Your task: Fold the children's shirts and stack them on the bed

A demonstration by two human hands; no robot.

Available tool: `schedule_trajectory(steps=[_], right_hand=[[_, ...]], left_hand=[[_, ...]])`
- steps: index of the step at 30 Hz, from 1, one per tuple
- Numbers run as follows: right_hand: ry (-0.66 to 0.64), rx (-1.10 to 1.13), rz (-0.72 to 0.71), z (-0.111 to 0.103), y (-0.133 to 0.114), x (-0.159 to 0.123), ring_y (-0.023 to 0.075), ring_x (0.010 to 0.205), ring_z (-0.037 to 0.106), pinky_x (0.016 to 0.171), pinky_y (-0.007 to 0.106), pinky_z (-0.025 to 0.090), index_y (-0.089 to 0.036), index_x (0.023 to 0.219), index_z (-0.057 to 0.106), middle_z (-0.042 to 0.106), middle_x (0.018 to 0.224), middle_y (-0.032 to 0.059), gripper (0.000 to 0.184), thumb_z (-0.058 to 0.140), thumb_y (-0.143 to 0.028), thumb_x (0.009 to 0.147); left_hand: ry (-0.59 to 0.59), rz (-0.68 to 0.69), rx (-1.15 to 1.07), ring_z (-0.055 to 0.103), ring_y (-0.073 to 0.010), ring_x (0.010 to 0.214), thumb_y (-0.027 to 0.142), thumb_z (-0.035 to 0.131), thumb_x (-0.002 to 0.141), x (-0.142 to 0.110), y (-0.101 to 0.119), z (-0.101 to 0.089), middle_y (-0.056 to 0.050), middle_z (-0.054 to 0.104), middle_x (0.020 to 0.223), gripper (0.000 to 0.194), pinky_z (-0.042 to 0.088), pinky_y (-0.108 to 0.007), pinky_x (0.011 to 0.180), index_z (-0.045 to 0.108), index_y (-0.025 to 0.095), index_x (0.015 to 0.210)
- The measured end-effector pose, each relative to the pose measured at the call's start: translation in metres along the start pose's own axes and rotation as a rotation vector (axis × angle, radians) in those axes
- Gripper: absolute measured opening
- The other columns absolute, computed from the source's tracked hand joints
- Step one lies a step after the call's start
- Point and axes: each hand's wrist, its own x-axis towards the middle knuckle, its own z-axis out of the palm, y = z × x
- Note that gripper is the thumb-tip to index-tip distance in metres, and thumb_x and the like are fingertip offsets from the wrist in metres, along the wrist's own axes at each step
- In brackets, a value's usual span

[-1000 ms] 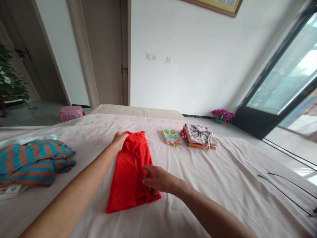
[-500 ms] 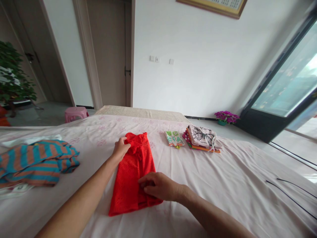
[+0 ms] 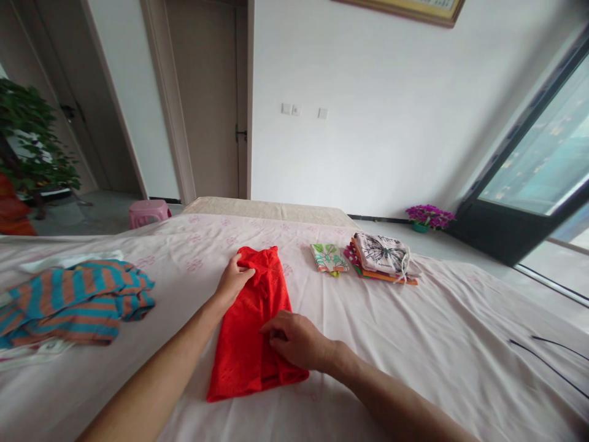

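Note:
A folded red garment [image 3: 246, 362] lies lengthwise on the light bedsheet in front of me. Its cloth has small eyelets, and a gathered part with what looks like a tie shows near its far end. My left hand [image 3: 234, 281] rests on the upper left edge of it, thumb apart from the fingers and laid over the red cloth. Lower down, my right hand [image 3: 297, 337] touches the garment's right side with loosely bent fingers, a gap showing between thumb and index finger.
To the left is a rumpled blue-and-brown striped garment [image 3: 87, 301]. Ahead right lie a folded green-and-white patterned cloth [image 3: 329, 258] and a stack of folded clothes [image 3: 381, 255] with a butterfly print on top. Dark cords [image 3: 547, 365] lie at the right.
My left hand has slid slightly right onto the red garment, its thumb reaching further over the cloth. My right hand has moved little. The view has shifted slightly.

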Motion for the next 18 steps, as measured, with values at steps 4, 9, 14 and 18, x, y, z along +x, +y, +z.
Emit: schedule_trajectory(steps=[4,9,14,18], right_hand=[[-0.032,0.035,0.007,0.0,0.003,0.004,0.0146,0.086,0.066,0.08,0.022,0.048,-0.025,0.106,0.074,0.073,0.098,-0.0002,0.037,0.056,-0.011,0.077],[0.178,0.022,0.025,-0.01,0.011,0.032,0.0149,0.087,0.066,0.081,0.024,0.048,-0.022,0.102,0.074,0.074,0.097,0.0008,0.031,0.054,-0.009,0.082],[0.368,-0.132,-0.145,-0.015,0.01,0.069,0.0167,0.104,0.061,0.097,0.028,0.043,-0.023,0.107,0.071,0.071,0.108,0.0034,0.033,0.054,-0.007,0.084],[0.318,-0.191,-0.161,-0.009,0.013,0.091,0.0174,0.108,0.059,0.099,0.029,0.041,-0.024,0.112,0.068,0.069,0.114,0.0029,0.037,0.053,-0.006,0.083]], left_hand=[[-0.05,-0.164,-0.3,0.067,-0.0124,0.066,0.017,0.066,0.078,0.004,0.007,0.005,0.0,0.068,0.083,0.07,0.054,-0.025,0.066,0.036,0.02,0.141],[-0.091,-0.266,-0.431,0.062,-0.0101,0.054,0.016,0.064,0.078,0.011,0.009,0.0,0.001,0.068,0.074,0.065,0.048,-0.021,0.054,0.042,0.019,0.14],[-0.051,-0.211,-0.464,0.062,-0.0096,0.057,0.022,0.07,0.073,0.016,0.001,-0.005,0.001,0.07,0.074,0.056,0.046,-0.02,0.056,0.059,0.015,0.127],[-0.05,-0.135,-0.47,0.06,-0.0088,0.058,0.024,0.077,0.066,0.015,0.0,-0.011,0.001,0.07,0.075,0.051,0.046,-0.019,0.056,0.066,0.015,0.115]])
